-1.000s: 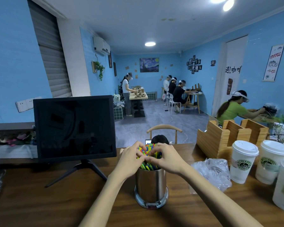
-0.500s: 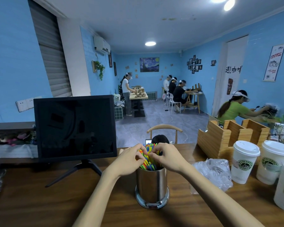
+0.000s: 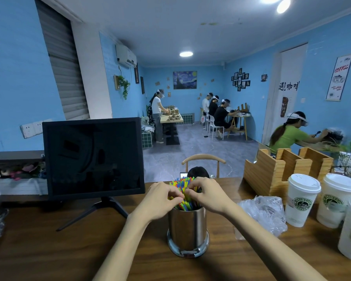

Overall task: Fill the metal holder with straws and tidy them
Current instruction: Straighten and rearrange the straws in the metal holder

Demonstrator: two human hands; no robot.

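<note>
My left hand [image 3: 160, 199] and right hand [image 3: 206, 196] both curl around the bundle of coloured straws [image 3: 183, 191], fingertips pinching them together just below centre frame. The straws stand upright in the metal holder [image 3: 187, 230], which sits on the wooden counter [image 3: 49, 250] at lower centre. A dark monitor [image 3: 92, 157] stands at left, and a crumpled plastic bag [image 3: 265, 213] and lidded paper cups [image 3: 302, 199] lie at right.

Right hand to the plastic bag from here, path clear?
Probably yes: the right hand is busy on the straws, but the bag lies just to its right, nothing between them.
</note>
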